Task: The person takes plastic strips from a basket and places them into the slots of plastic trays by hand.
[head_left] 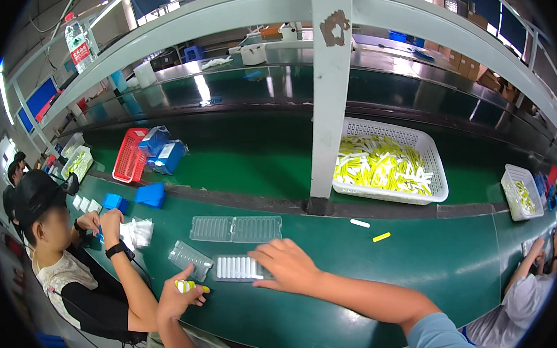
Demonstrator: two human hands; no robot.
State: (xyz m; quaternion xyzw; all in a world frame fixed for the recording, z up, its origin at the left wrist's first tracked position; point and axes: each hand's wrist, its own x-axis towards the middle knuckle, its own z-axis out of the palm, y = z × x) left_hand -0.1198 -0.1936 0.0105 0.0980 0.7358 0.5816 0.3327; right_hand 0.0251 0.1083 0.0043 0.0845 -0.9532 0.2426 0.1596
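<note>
Here, left hand (173, 300) clamps several sticks (183, 285); right hand (288, 267), spread, touches one tray (237, 279).

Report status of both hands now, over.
Left hand holding yellow and white sticks. Right hand on clear tray with white pieces. No obstacle seen between left hand and tray.

The strips (183, 285) are coloured white and yellow, the table (360, 283) green; the white post (331, 102) is blotched with brown.
</note>
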